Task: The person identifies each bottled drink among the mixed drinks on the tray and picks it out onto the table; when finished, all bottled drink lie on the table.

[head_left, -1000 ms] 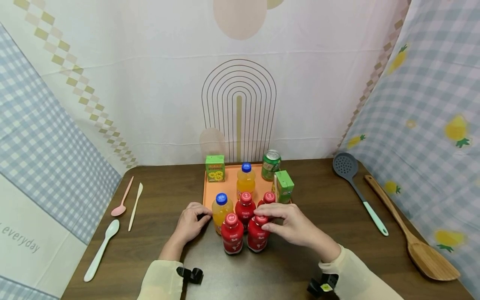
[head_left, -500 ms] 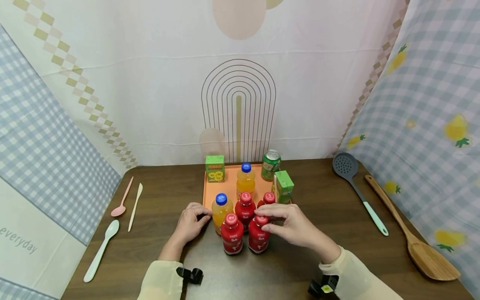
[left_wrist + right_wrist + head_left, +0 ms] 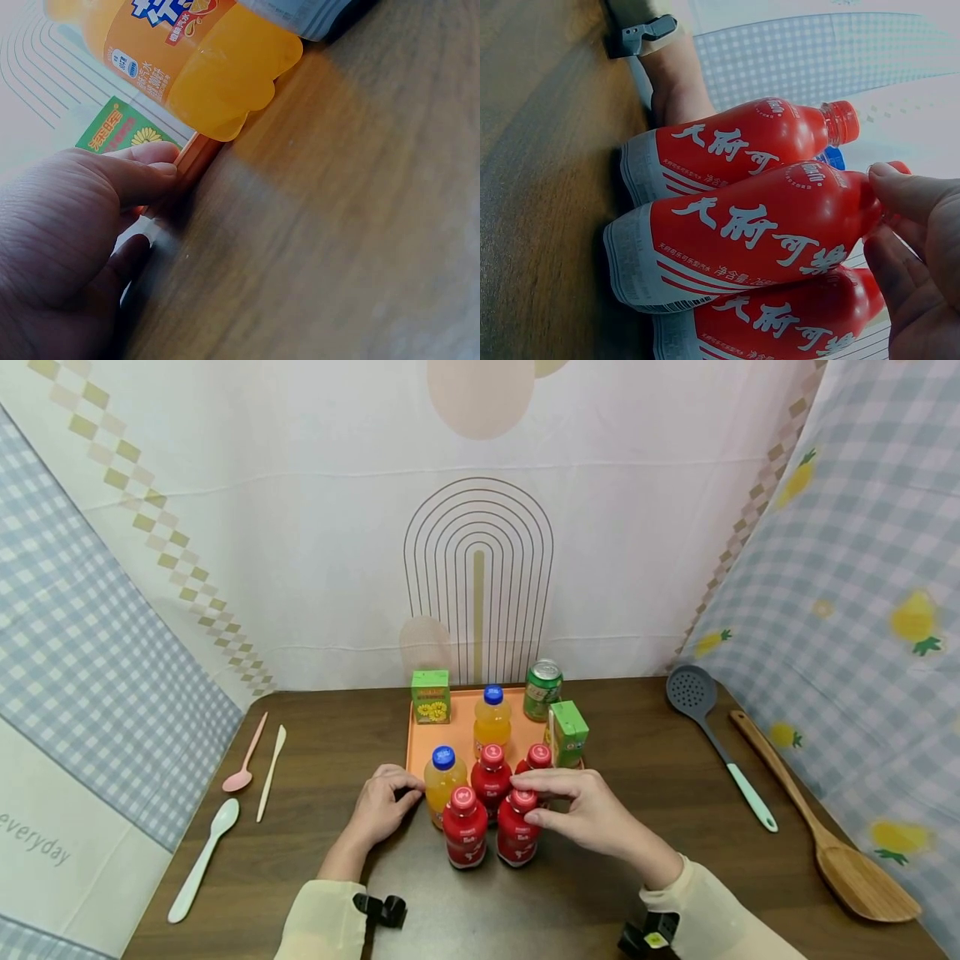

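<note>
My left hand (image 3: 381, 806) grips the rim of the orange tray (image 3: 462, 720) at its front left corner. In the left wrist view its thumb and fingers pinch that rim (image 3: 196, 159), close beside an orange soda bottle (image 3: 214, 71). My right hand (image 3: 588, 810) pinches a red cola bottle (image 3: 517, 839) by its neck, just below the cap. This bottle stands upright at the front, with a second red bottle (image 3: 465, 837) to its left. Behind them are two more, one in the middle (image 3: 491, 783) and one partly hidden by my right hand.
On the tray's back part stand another orange soda bottle (image 3: 492, 722), a green can (image 3: 542, 692) and two green drink cartons, one left (image 3: 431, 700) and one right (image 3: 572, 735). Spoons and a knife (image 3: 272, 773) lie left. A slotted turner (image 3: 692, 692) and wooden spatula (image 3: 862, 881) lie right.
The red cola bottle in my right hand has shifted very slightly to the right, away from the front left one. My left hand has stayed at the tray corner.
</note>
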### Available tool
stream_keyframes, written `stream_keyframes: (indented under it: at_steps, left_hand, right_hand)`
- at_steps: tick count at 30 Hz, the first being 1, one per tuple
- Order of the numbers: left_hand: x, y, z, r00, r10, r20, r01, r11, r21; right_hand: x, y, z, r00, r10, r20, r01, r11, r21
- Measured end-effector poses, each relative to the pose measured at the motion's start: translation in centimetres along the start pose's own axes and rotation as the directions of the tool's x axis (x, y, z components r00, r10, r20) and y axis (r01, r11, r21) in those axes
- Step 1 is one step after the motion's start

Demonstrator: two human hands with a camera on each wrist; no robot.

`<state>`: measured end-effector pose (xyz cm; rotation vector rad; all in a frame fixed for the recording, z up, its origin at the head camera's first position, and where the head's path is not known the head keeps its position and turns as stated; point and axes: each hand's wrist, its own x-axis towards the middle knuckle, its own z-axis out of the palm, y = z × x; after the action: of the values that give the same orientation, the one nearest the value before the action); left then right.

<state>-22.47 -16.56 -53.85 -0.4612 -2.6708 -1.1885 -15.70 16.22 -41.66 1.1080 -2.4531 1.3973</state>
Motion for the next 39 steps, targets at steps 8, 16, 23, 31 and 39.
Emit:
stream_keyframes:
  at_steps: [8, 16, 23, 31, 39]
  left_hand:
    - [0.0, 0.1, 0.0, 1.0, 0.008, -0.001, -0.008, 1.0, 0.004]
    - [0.1, 0.0, 0.0, 1.0, 0.018, -0.007, -0.018, 1.0, 0.001]
    - [0.1, -0.1, 0.0, 1.0, 0.019, -0.005, -0.019, 1.0, 0.008]
    - [0.1, -0.2, 0.1, 1.0, 0.016, -0.001, -0.016, 1.0, 0.011]
    - [0.1, -0.1, 0.1, 1.0, 0.011, -0.002, -0.011, 1.0, 0.01]
  right_hand:
    - [-0.1, 1.0, 0.0, 1.0, -0.001, 0.001, 0.001, 1.0, -0.016]
    - [-0.1, 1.5, -1.2, 0.997, -0.081, -0.01, 0.081, 0.996, -0.027]
    - [0.7, 0.9, -2.8, 0.988, -0.136, -0.076, 0.133, 0.99, -0.046]
    - [2.4, -2.0, -4.8, 0.994, -0.064, -0.084, 0.056, 0.994, -0.095]
    - [4.6, -0.1, -5.8, 0.996, 0.025, -0.081, -0.034, 0.994, -0.108]
